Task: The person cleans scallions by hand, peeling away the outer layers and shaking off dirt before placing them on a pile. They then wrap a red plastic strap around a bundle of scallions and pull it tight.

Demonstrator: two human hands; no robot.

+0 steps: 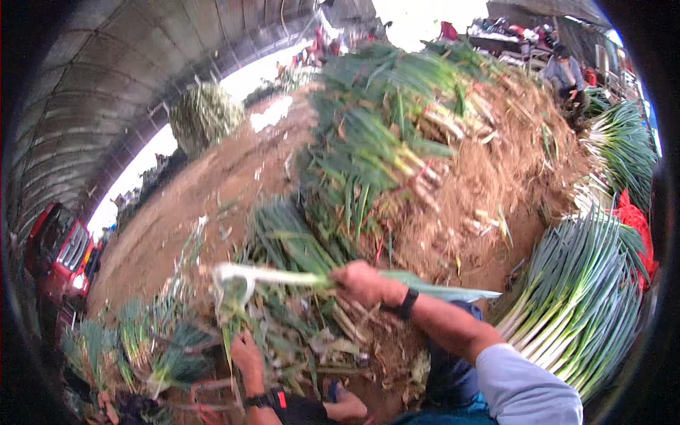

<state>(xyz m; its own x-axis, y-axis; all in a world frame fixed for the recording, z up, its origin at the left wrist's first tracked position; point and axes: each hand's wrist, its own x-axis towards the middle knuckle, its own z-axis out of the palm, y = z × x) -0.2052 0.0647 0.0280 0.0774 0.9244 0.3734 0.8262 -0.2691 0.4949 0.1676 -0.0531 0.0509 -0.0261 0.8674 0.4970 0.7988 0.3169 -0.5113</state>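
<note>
My right hand (pixel 366 283) is closed around the middle of a long leek (pixel 273 275), held level over the ground. Its white end points left, and its green leaves (pixel 439 285) stretch right past my wrist. From the white end hangs a pale green outer leaf (pixel 232 312), loosely curled and bent downward. Lower down, my left hand (pixel 246 352) has its fingers closed on this hanging leaf. Loose trimmed leaves (pixel 297 340) lie on the ground below both hands.
A big heap of leeks (pixel 567 297) lies at right, beside a red bag (pixel 634 230). Tied bundles (pixel 397 152) are piled ahead on brown soil (pixel 205 191). More bundles (pixel 134 333) stand at lower left, near a red vehicle (pixel 64 251). Another person (pixel 564 74) sits at far right.
</note>
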